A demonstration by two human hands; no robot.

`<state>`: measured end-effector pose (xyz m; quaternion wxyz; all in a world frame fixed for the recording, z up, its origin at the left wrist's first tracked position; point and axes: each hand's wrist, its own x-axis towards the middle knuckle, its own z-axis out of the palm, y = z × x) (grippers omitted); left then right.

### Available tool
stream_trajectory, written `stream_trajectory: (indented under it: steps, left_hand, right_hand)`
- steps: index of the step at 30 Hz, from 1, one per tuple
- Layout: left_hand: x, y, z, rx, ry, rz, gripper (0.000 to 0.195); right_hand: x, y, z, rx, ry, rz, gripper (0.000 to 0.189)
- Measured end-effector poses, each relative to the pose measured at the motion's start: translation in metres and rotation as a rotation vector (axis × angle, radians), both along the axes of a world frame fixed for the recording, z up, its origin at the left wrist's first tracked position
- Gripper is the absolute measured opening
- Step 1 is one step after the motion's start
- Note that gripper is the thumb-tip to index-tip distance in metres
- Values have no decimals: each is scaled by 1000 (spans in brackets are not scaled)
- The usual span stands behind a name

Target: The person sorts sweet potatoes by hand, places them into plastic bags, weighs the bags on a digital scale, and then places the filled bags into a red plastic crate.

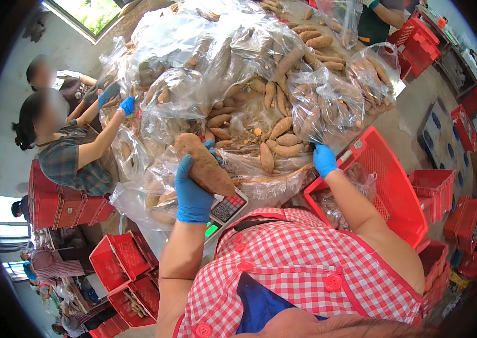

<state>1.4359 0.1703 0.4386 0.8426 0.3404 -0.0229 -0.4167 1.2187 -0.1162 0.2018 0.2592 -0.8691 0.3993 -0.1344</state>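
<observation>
My left hand (194,192), in a blue glove, grips a large brown root tuber (202,162) above the table, its thumb along the near side. Beneath it shows the keypad of an electronic scale (229,207) with a lit green display. To the right, my gloved right hand (325,160) pinches the gathered edge of a clear plastic bag (327,101) filled with tubers. Its fingertips are partly hidden by the plastic. Loose tubers (286,151) and cut orange-fleshed bits (257,132) lie between the two hands.
Filled clear bags (171,93) crowd the table's left side. A red plastic crate (390,190) holding bagged goods stands against my right arm. More red crates (120,257) are stacked at lower left. At left, a co-worker's blue-gloved hand (127,105) touches a bag.
</observation>
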Motion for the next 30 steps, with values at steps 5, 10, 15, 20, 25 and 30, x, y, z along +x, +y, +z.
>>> stream_trajectory:
  steps: [5, 10, 15, 20, 25, 30]
  left_hand:
    - [-7, -11, 1, 23, 3, -46, 59]
    - [-7, -9, 1, 89, 24, -38, 55]
    - [0, -7, -17, 157, 142, -67, 54]
    - [-2, -4, -23, 173, 120, -115, 56]
    - [-7, -20, -39, 274, 230, -149, 55]
    - [-9, -40, -59, 292, 278, -151, 54]
  right_hand:
    - [35, -11, -12, -19, 160, -93, 24]
    - [28, -14, -18, 64, 248, -110, 25]
    - [30, -22, 4, 217, 426, -23, 35]
    - [-5, -31, 18, 312, 363, 51, 40]
    - [2, -28, 3, 381, 128, 160, 35]
    - [64, -14, 41, 39, 273, 36, 26]
